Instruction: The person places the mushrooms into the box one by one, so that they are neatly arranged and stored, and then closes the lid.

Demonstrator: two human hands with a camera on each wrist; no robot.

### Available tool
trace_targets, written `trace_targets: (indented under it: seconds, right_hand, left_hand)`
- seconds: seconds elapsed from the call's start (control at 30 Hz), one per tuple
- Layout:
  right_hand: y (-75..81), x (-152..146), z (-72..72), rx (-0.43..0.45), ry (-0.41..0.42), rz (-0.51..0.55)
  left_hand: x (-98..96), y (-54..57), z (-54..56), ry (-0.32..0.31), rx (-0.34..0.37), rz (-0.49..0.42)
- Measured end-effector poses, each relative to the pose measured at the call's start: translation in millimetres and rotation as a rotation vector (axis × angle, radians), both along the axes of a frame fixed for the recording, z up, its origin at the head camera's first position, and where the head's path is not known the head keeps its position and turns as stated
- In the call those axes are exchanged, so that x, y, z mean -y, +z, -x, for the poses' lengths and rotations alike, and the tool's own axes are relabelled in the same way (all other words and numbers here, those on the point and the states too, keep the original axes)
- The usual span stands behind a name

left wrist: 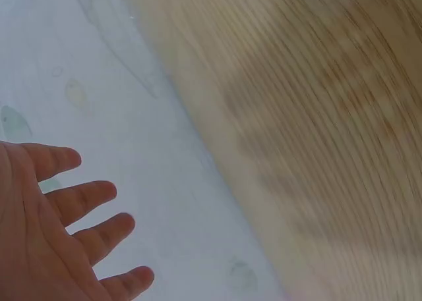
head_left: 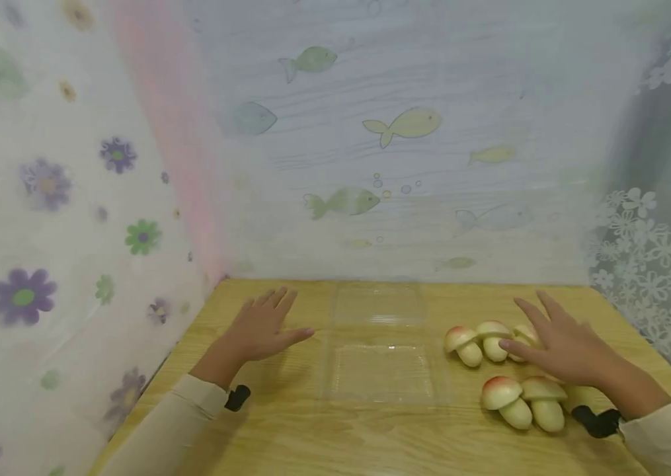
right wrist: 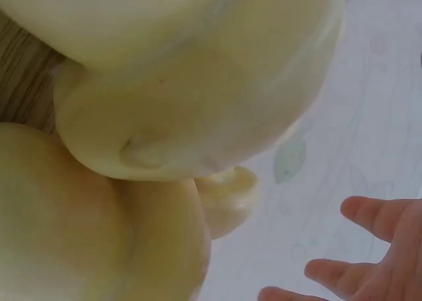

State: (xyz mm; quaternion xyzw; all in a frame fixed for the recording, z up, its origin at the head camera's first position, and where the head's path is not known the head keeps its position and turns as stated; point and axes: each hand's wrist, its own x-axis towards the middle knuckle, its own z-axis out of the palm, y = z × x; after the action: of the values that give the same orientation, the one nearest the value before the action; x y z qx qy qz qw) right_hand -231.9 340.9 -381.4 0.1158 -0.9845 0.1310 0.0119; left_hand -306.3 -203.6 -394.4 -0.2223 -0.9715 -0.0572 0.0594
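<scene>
My left hand (head_left: 260, 328) hovers over the table left of a clear plastic box, fingers spread and holding nothing. In the left wrist view the fingers (left wrist: 99, 238) are straight, with bare wood grain beyond. The transparent box (head_left: 383, 373) lies opened flat, its lid (head_left: 378, 303) folded toward the back wall. My right hand (head_left: 573, 347) is spread above several toy mushrooms, overlapping some of them in the head view. Pale stems and red-tinged caps mark the back mushrooms (head_left: 460, 340) and the front pair (head_left: 504, 396). The right wrist view shows mushrooms (right wrist: 198, 110) close up beside the extended fingers (right wrist: 369, 215).
The wooden table (head_left: 287, 436) runs back to a wall sheet (head_left: 406, 165) printed with fish. A flower-print sheet (head_left: 73, 251) borders the left side, and a white-flowered curtain (head_left: 662, 258) the right. Dark straps (head_left: 238, 398) sit at both wrists.
</scene>
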Motion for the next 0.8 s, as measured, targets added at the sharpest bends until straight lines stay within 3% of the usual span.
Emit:
trace_targets:
  seconds: [0.17, 0.4, 0.8]
  right_hand:
    - [-3.8, -8, -3.0, 0.02, 0.012, 0.065]
    - [-10.1, -19, -8.9, 0.055, 0.006, 0.174]
    - [-21.0, -35, -18.6, 0.049, -0.019, 0.22]
  left_hand:
    - [-8.5, -1.5, -2.3, -0.038, 0.021, -0.097]
    - [-19.6, -6.6, -6.6, -0.04, 0.078, -0.175]
    - [-30.4, -15.5, -12.8, -0.035, 0.145, -0.309]
